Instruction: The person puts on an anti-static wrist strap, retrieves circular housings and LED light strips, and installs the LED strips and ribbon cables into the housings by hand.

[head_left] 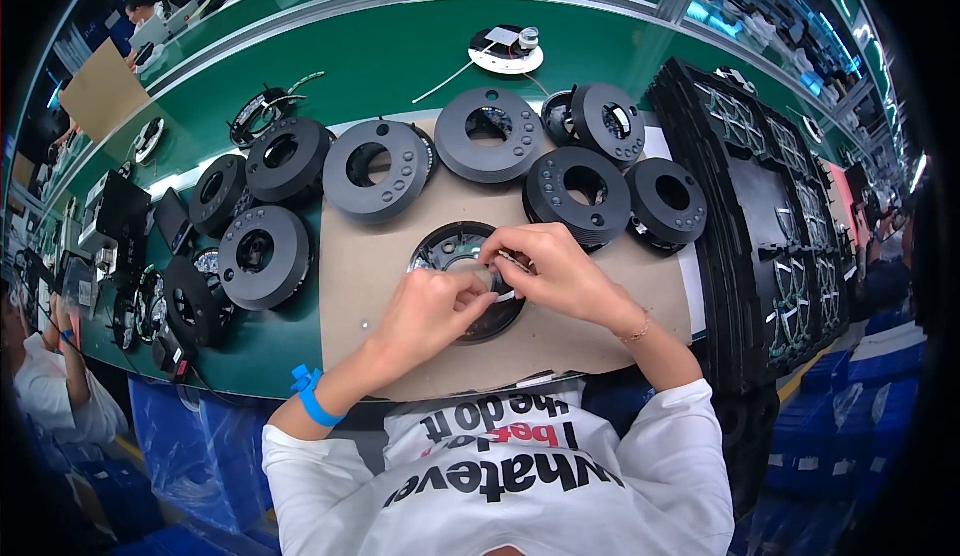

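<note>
An open black round housing (424,251) with shiny inner parts lies on the brown board (350,356) in front of me. Both my hands work over its right half. My left hand (430,316), a blue strap around its wrist, is closed in a pinch beside a small white strip (507,296). Whether the strip sits between its fingers is unclear. My right hand (555,271) has thumb and forefinger pressed together above the housing's inside. A small thin piece shows at these fingertips, too small to name.
Several dark grey ring-shaped covers (375,171) stand around the board's far side and left. A white round base with a wired part (507,51) lies behind them. Black trays (760,206) holding green and white wire bundles line the right. Other people (60,386) sit at left.
</note>
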`<state>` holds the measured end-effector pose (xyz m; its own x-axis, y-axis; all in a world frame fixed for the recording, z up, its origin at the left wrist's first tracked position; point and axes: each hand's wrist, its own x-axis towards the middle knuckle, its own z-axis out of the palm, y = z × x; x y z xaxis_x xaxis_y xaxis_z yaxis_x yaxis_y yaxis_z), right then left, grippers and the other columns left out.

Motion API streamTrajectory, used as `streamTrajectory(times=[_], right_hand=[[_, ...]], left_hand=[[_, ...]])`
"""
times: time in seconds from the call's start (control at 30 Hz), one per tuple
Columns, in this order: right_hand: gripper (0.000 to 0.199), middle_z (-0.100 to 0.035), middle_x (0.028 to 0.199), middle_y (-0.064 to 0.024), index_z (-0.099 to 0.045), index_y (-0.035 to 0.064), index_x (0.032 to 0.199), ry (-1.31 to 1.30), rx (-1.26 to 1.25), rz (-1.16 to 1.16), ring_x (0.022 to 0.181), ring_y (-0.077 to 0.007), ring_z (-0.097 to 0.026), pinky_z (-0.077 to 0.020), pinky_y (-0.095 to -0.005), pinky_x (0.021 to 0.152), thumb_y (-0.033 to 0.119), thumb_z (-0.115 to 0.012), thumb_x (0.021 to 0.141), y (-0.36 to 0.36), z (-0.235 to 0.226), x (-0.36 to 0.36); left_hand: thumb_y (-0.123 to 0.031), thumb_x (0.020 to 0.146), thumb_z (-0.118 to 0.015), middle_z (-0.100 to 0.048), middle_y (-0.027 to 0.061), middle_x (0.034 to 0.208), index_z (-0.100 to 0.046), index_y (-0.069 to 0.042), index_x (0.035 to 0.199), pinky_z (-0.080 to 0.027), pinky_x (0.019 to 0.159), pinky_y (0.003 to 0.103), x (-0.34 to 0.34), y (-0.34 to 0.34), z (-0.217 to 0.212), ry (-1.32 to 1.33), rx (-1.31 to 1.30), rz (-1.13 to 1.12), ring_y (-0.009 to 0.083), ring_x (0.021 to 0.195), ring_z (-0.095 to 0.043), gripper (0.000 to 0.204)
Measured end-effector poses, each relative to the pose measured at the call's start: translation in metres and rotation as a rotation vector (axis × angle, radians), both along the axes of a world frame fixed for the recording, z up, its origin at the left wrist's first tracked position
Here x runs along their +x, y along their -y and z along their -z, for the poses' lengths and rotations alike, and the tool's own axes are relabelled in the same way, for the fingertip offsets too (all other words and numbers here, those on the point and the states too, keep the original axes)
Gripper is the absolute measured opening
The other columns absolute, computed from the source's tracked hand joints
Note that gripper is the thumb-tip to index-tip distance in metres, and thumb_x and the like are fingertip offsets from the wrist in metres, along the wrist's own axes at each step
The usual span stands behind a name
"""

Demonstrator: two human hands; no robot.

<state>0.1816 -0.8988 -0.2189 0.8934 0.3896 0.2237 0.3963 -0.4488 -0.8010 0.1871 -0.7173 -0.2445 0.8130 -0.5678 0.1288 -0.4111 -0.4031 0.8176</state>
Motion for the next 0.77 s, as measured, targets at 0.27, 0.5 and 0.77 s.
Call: streamTrajectory(times=[0.27,0.5,0.77], right_hand=[[0.023,-0.047,0.109,-0.0121,-0.060,0.0073,0.098,0.245,-0.240,0.012,0.071,-0.0194,-0.056,-0.0453,-0.0313,0.062,0.004,-0.056,0.076,-0.005,-0.012,0.007],[0.016,-0.048,0.106,-0.0093,-0.063,0.0078,0.082,0.434,-0.332,0.015,0.091,-0.0259,-0.045,-0.0344,-0.0374,0.078,0.014,-0.069,0.069,-0.021,0.010,0.022],[0.013,-0.051,0.100,-0.0063,-0.063,0.0077,0.081,0.486,-0.388,-0.048,0.091,-0.0243,-0.044,-0.0321,-0.0375,0.076,0.012,-0.068,0.069,-0.027,0.022,0.034]], left_hand=[[-0.006,0.081,-0.061,-0.065,0.0090,0.067,-0.063,0.005,0.084,-0.050,0.056,0.022,0.021,-0.015,0.005,-0.248,-0.177,-0.116,0.0114,0.060,-0.064,0.012],[-0.007,0.082,-0.060,-0.065,0.0076,0.070,-0.062,0.005,0.085,-0.050,0.059,0.021,0.027,-0.024,0.007,-0.318,-0.312,-0.276,0.0093,0.064,-0.062,0.012],[-0.011,0.082,-0.063,-0.065,0.0043,0.072,-0.065,-0.003,0.085,-0.050,0.061,0.024,0.025,-0.033,0.009,0.036,0.005,-0.265,0.0116,0.063,-0.062,0.009]])
